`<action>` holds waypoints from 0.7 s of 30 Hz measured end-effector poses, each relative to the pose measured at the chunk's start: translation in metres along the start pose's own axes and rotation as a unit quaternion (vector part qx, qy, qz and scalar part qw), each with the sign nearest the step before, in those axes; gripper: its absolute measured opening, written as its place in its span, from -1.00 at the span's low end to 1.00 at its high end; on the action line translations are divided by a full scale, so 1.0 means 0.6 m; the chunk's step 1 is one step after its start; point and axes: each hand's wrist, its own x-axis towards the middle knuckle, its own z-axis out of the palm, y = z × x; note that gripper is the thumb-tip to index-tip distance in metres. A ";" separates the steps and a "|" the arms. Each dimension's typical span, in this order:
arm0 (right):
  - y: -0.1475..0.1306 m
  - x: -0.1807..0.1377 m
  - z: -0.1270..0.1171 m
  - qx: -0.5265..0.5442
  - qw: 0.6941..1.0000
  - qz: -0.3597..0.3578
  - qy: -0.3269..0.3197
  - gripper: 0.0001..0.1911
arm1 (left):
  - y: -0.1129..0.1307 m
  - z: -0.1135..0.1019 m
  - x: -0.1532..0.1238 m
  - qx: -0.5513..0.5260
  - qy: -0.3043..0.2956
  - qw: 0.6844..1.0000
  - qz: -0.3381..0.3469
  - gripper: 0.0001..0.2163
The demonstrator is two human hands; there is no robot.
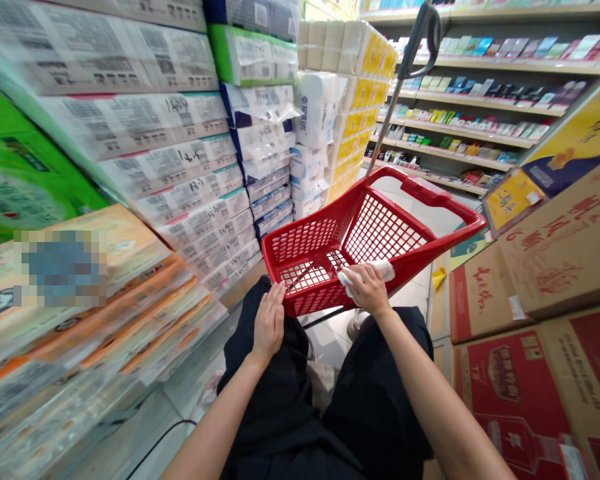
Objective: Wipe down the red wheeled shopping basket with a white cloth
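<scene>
Apparently wiping red basket [415, 257] with white cloth [386, 269], pinched under right hand's [370, 287] bent fingers; bracing corner with left hand [270, 320], fingers together, grip unclear. Likely needs sliding along rim next.

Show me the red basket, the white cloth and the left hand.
Red basket [315, 298], head view: near outer wall.
White cloth [386, 269], head view: bunched exposed end.
Left hand [269, 323], head view: back of the hand.

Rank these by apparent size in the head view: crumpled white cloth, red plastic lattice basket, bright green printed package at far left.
Largest to smallest, by what shows:
1. Red plastic lattice basket
2. Bright green printed package, cut off by the picture's edge
3. Crumpled white cloth, partly covered
</scene>
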 end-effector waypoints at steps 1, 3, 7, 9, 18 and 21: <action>0.009 -0.003 -0.005 0.002 1.000 0.007 -0.002 -0.69 | -0.001 0.002 -0.001 -0.002 0.003 1.000 -0.001 -0.55; 0.008 -0.004 -0.007 0.015 0.999 0.036 0.004 -0.71 | -0.001 0.005 -0.002 -0.007 0.009 1.000 -0.007 -0.55; -0.047 0.009 0.005 0.033 0.983 0.170 0.068 -0.76 | 0.000 0.005 -0.004 -0.024 0.007 0.999 -0.024 -0.55; -0.084 0.019 0.013 0.037 0.972 0.214 0.087 -0.78 | 0.001 0.004 -0.004 -0.029 0.004 0.999 -0.026 -0.55; -0.256 0.035 0.077 0.054 0.991 0.115 0.051 -0.66 | -0.009 0.005 -0.007 -0.022 -0.006 1.000 -0.013 -0.55; -0.271 0.032 0.091 0.054 0.992 0.105 0.050 -0.61 | -0.010 0.002 -0.006 -0.017 -0.007 1.000 -0.004 -0.54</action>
